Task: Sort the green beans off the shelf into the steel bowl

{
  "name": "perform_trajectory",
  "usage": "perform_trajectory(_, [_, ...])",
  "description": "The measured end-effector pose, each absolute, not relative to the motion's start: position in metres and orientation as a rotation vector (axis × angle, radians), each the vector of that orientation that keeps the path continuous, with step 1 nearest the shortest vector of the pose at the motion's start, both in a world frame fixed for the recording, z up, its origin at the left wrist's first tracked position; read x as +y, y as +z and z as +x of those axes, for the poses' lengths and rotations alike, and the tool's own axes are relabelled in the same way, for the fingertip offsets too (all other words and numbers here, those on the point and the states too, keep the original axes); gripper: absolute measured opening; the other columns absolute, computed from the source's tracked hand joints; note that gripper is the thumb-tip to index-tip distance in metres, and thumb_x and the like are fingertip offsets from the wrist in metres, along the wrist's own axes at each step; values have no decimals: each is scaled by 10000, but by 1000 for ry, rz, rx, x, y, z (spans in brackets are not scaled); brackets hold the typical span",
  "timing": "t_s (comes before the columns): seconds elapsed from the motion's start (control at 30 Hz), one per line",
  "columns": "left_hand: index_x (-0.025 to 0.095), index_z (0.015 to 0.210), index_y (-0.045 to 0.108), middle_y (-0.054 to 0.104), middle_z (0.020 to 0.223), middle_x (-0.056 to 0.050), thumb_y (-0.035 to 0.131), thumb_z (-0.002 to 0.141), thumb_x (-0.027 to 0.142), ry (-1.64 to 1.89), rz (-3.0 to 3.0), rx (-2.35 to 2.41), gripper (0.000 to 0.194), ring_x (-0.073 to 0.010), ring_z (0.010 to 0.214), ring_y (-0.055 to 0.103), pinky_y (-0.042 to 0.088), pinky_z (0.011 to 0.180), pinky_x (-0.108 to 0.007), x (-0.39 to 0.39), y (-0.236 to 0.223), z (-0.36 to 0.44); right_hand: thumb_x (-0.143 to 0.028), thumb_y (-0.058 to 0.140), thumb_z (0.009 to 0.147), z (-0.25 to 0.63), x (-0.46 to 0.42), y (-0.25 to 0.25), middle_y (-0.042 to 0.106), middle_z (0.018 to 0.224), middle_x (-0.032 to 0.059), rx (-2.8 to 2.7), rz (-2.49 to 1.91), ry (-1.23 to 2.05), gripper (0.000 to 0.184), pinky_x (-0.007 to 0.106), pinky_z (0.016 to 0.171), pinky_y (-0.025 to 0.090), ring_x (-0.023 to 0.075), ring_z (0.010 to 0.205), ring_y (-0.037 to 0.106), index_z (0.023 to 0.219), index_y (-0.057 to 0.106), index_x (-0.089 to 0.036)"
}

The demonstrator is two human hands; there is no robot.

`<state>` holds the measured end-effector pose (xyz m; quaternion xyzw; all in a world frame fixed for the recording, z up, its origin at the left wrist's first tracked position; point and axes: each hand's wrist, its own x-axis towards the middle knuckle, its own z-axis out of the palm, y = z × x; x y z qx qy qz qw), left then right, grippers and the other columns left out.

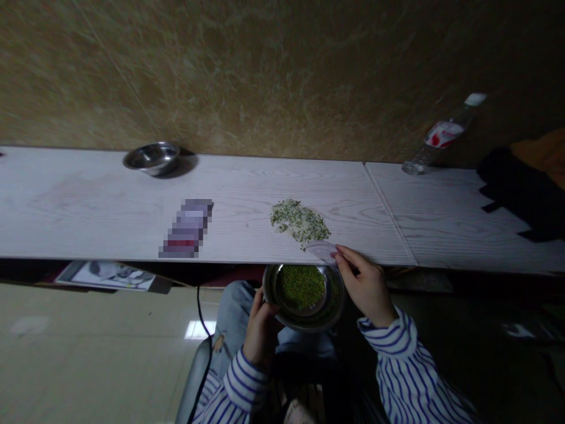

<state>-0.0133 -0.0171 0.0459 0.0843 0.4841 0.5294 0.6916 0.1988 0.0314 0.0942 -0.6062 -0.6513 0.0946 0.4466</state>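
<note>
My left hand (261, 330) grips the left rim of a steel bowl (338, 300), thumb over the edge. Green beans (302, 287), which look like mung beans, cover the bowl's bottom. The bowl is held just below the table's front edge, above my lap. Between the thumb and fingers of my right hand (364, 285) is a clear, half-round plastic protractor (321, 249). Its flat body lies at the near edge of a spread pile of green beans mixed with white grains (300, 221) on the pale wood table (238, 206).
Another steel bowl (152, 159) stands by the wall at the back left. A blurred-out purple rectangular item (188, 228) lies left of the pile. At the right are a clear bottle (444, 134) with a white cap and some dark cloth (521, 188). A black cable (199, 309) hangs below the table.
</note>
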Motion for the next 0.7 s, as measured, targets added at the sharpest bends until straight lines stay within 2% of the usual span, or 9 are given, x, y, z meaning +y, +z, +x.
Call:
perform_trajectory(0.4, [231, 1112, 690, 708, 939, -32, 691, 621, 207, 1196, 202, 1116, 491, -205, 810, 619, 476, 629, -267, -18, 38, -11, -286, 613, 924, 198, 24, 93, 817, 1003, 102, -1581, -1498, 317, 252, 370, 856, 650, 253, 886, 793, 1083, 783, -190])
perform_trajectory(0.7, [249, 1096, 699, 714, 938, -36, 709, 625, 238, 1191, 224, 1127, 471, -227, 830, 628, 496, 669, -303, -18, 36, -13, -309, 610, 923, 198, 25, 92, 816, 1014, 103, -1561, -1536, 298, 262, 386, 861, 650, 258, 891, 791, 1077, 786, -190])
